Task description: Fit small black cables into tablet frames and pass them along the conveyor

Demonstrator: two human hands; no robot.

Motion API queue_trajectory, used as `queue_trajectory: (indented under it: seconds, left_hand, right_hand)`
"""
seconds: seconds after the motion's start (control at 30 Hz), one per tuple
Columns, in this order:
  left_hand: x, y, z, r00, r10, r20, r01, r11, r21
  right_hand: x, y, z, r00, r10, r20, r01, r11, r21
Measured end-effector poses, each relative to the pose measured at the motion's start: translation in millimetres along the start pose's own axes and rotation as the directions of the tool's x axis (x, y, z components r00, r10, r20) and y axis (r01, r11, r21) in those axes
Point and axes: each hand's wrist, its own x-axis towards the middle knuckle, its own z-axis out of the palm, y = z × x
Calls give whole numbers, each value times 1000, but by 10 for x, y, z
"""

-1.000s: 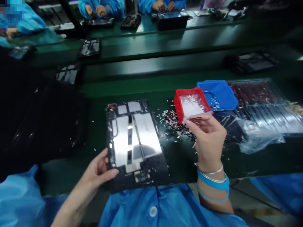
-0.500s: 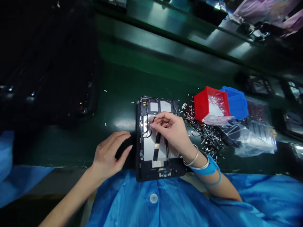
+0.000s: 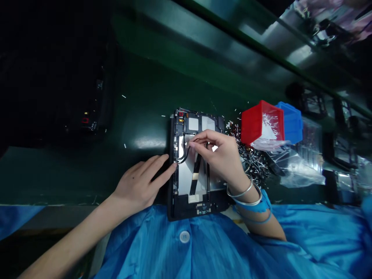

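Well, taking the opened device as the centre of the dial, with twelve pointing away from the wearer, some blue cloth (image 3: 17,217) shows at the far left, between eight and nine o'clock. At ten sits a dark unit (image 3: 87,121), mostly lost in shadow, with a small red part glinting near its edge. Between eight and nine, the left hand (image 3: 141,182) lies palm down, its fingers loosely extended and slightly parted, the tips at the device's left edge. The device (image 3: 186,180) lies on the green table (image 3: 145,85), its near end reaching past the table's edge toward the wearer; it shows a silvery panel, a curved black cable (image 3: 186,154) and a slanting black strip (image 3: 197,170). The right hand (image 3: 223,155) comes in from four o'clock over the panel, thumb and forefinger pressed together at the tips, next to the cable; I cannot tell what, if anything, they pinch. Silvery bracelets (image 3: 250,194) and a blue band (image 3: 259,205) circle that wrist. At three lies a heap of small dark and white pieces (image 3: 257,166). Toward two stands a red bin (image 3: 251,123) holding white slivers (image 3: 269,128), with a blue bin (image 3: 294,123) just to its right. Farther out at three is crumpled clear plastic (image 3: 302,170).
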Motion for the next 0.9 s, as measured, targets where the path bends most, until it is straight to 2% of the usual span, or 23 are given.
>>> queue_trajectory:
  seconds: [0.1,0.23,0.33,0.43,0.7,0.9]
  left_hand:
    - [22,26,-7,1000,-22,6,22,1000,-13]
    - [90,63,-45,998,-54,20,55,998,-38]
    - [160,65,-71,1000,-6,18,6,1000,-9]
    - [219,43,-78,996,41,75,-44,999,29]
    - [267,-23,-83,984,129,123,-137,989,59]
    - [305,-70,-83,968,189,165,-195,981,17]
  right_hand:
    - [75,-5,-53,999,6,47,-1,994,-106]
    - [180,25,-71,990,55,129,-49,998,-47]
    - [218,46,-61,986,61,153,-60,998,-15]
    - [227,56,-53,984,64,164,-64,998,-9]
    - [230,49,-37,985,70,158,-59,996,-73]
    - [239,33,-16,983,94,157,-79,992,-103]
